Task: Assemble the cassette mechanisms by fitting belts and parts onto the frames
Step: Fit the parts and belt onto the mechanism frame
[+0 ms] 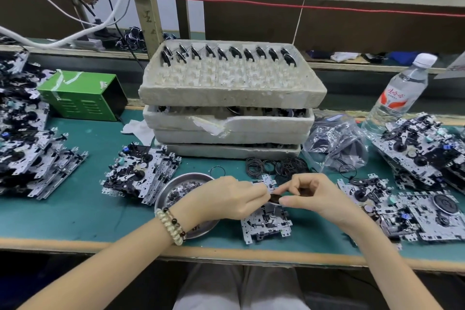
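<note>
Head view showed the frame [266, 226] tilted up off the green bench [75, 214] right in front of you, its lower edge resting near the bench's front lip. Your left hand [234, 196] had its fingers curled around the frame's upper left edge. The fingertips themselves were hidden, so how firmly you gripped could not be seen. Your right hand [314, 196] pinched a dark round part [274, 199] between thumb and forefinger, held against the top of the frame, with the other fingers folded in.

The frame looked like thin stamped metal: light and stiff, with sharp tabs and small plastic pieces that would probably bend or snap. The outer edges were the safest place to hold it, not the mechanism in the middle. The round part seemed small and smooth, so it was best held by its rim.

The loose belts [276, 166] lay in a heap just beyond your hands. They were thin, limp and springy, and likely to tangle, so you would do best to lift one at a time. A steel dish [176, 184] of tiny parts sat under your left wrist, with foam trays [226, 93] stacked behind it.
</note>
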### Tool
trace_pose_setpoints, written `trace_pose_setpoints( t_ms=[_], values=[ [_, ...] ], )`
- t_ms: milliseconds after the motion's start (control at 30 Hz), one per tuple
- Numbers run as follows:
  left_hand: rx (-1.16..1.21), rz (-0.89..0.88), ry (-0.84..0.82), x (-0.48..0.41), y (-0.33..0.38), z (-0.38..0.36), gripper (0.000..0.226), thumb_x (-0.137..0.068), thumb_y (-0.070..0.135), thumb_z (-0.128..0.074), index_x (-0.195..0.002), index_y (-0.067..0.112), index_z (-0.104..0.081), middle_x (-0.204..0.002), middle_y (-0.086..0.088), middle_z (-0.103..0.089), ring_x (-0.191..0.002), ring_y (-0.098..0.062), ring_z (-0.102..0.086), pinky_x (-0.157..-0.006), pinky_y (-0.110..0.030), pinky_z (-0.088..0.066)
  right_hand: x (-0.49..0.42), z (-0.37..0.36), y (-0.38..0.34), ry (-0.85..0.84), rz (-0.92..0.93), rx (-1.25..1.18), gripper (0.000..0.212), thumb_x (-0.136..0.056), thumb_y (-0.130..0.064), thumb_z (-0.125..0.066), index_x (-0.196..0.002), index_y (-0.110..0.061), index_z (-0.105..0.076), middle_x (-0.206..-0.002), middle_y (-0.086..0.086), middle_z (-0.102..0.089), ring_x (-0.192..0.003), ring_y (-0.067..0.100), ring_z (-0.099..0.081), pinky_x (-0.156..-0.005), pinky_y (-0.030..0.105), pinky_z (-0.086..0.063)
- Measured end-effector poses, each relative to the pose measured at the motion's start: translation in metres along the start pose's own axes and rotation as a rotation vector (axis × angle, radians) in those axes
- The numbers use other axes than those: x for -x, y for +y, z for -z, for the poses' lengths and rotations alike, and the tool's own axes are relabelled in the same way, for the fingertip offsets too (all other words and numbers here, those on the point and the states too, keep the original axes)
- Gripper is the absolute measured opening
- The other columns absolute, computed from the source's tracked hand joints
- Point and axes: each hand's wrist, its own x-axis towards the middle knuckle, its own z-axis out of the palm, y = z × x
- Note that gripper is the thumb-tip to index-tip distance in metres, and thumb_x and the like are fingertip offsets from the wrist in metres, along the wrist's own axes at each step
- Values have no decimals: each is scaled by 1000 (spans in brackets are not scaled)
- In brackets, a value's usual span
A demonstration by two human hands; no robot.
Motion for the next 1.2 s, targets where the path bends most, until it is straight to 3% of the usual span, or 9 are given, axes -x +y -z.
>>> trace_pose_setpoints(
  t_ms=[167, 367, 633, 800, 900, 1033, 1200],
  values=[
    [25, 2, -12, 0, -3, -8, 1, -86, 7, -74, -86, 7, -74, -65, 1, -47, -47, -13, -41, -31, -26, -33, 1, -1, 5, 20, -9, -7, 36, -67, -35, -84, -58, -23, -51, -101, 3, -76, -81, 20, -65, -79, 27, -51],
    [30, 7, -21, 3, -5, -11, 2, -84, 6, -74, -86, 7, -75, -66, 0, -51, -49, -14, -42, -32, -27, -34, 1, -3, 5, 22, -1, -27, 35, -69, -31, -83, -58, -23, -51, -100, 3, -76, -80, 17, -66, -76, 21, -51],
    [48, 19, -5, 4, -5, -13, 8, -89, 5, -67, -86, 6, -74, -66, 0, -51, -50, -14, -42, -32, -27, -34, 3, -2, 4, 16, -21, -9, 36, -68, -37, -82, -59, -21, -51, -99, 3, -76, -84, 23, -65, -86, 39, -52],
    [43, 8, 2, 5, -4, -16, 9, -89, 4, -65, -87, 7, -73, -66, 0, -46, -51, -14, -39, -33, -27, -33, 5, -3, 5, 19, -13, -9, 35, -80, -14, -80, -61, -17, -50, -99, 3, -76, -89, 29, -66, -86, 41, -51],
    [36, -3, 7, 4, -4, -15, 9, -89, 4, -65, -85, 7, -73, -66, 0, -45, -51, -14, -38, -33, -27, -32, 6, -4, 5, 42, -8, -14, 33, -79, -10, -79, -64, -10, -49, -98, 5, -76, -89, 32, -65, -87, 46, -51],
    [34, -19, 6, 2, -5, -12, 3, -85, 4, -72, -86, 7, -74, -66, 0, -46, -50, -13, -39, -33, -26, -32, 6, -4, 6, 56, 10, -14, 33, -80, -9, -78, -63, -9, -49, -99, 4, -76, -88, 21, -70, -81, 29, -54],
    [-3, -34, 8, 4, -6, -12, 9, -89, 5, -66, -86, 8, -74, -66, 1, -48, -49, -13, -41, -33, -26, -33, 5, -7, 9, 68, 19, -13, 34, -80, -10, -78, -63, -11, -48, -99, 3, -76, -85, 16, -69, -78, 22, -52]
  ],
)
